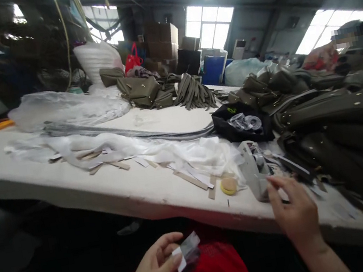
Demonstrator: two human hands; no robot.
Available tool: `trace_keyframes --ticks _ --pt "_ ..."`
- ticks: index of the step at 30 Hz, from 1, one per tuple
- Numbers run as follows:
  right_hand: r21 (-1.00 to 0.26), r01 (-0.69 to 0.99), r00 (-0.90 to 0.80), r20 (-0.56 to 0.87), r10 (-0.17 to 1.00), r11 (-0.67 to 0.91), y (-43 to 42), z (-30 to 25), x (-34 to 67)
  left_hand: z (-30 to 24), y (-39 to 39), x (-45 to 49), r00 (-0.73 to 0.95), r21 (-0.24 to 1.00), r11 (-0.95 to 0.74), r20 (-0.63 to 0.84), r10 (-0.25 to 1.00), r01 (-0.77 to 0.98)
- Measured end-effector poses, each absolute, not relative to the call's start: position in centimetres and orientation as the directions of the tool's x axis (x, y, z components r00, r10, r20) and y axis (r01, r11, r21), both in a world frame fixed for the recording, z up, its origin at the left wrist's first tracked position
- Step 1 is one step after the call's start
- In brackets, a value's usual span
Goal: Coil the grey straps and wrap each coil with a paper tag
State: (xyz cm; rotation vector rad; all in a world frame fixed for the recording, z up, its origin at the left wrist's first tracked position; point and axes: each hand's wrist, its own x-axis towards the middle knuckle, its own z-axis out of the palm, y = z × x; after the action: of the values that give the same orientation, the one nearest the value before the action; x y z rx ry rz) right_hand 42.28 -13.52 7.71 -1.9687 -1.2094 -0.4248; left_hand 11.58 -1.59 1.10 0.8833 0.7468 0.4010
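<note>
My left hand [155, 265] is below the table edge, over a red cloth [219, 270], with thumb and fingers pinched on a small clear plastic packet with a white label [187, 252]. My right hand [295, 212] rests on the white table [134, 189] at its near edge, fingers curled among small dark parts beside a small grey box [253, 170]. Whether those fingers grip anything is hidden. A yellow round tape roll [228, 186] lies just left of the box.
Olive-green bags and straps [337, 122] pile up at the right and far end. A black tray of clear packets [242, 123], white plastic sheets [184, 154] and paper strips cover the middle. Another person [344, 44] sits at the far right.
</note>
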Motion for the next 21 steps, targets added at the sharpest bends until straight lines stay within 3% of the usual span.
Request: trace_keyframes --ticks 1,3,6,9,12,17,21 --pt "-0.5 0.792 0.607 0.578 0.545 -0.35 -13.6 7.9 45.0 0.9 -1.7 11.7 0.687 0.816 0.578 -0.409 0.6 -0.019" --pt "-0.706 0.573 0.787 0.33 0.522 -0.417 -13.4 7.8 49.4 0.7 -1.9 12.1 0.699 0.824 0.567 -0.401 0.592 -0.008" --pt "-0.837 0.412 0.796 0.138 0.59 -0.36 -12.7 7.2 52.5 1.0 -2.3 12.5 0.707 0.836 0.548 -0.396 0.586 0.014" --pt "-0.889 0.381 0.789 0.168 0.591 -0.256 -12.8 6.8 52.1 1.6 -2.5 12.5 0.681 0.85 0.527 -0.393 0.618 0.012" --pt "-0.875 0.424 0.819 0.26 0.512 -0.233 -14.8 5.9 50.6 2.0 -2.5 12.4 0.626 0.857 0.516 -0.402 0.668 0.0" --pt "-0.847 0.229 0.862 -0.053 0.504 -0.479 -18.2 4.3 47.7 2.1 -2.3 12.8 0.561 0.871 0.49 -0.387 0.732 -0.038" --pt "-0.893 0.284 0.753 -0.017 0.657 -0.349 -17.2 5.9 42.3 2.6 -2.0 13.6 0.573 0.89 0.455 -0.364 0.734 -0.016"
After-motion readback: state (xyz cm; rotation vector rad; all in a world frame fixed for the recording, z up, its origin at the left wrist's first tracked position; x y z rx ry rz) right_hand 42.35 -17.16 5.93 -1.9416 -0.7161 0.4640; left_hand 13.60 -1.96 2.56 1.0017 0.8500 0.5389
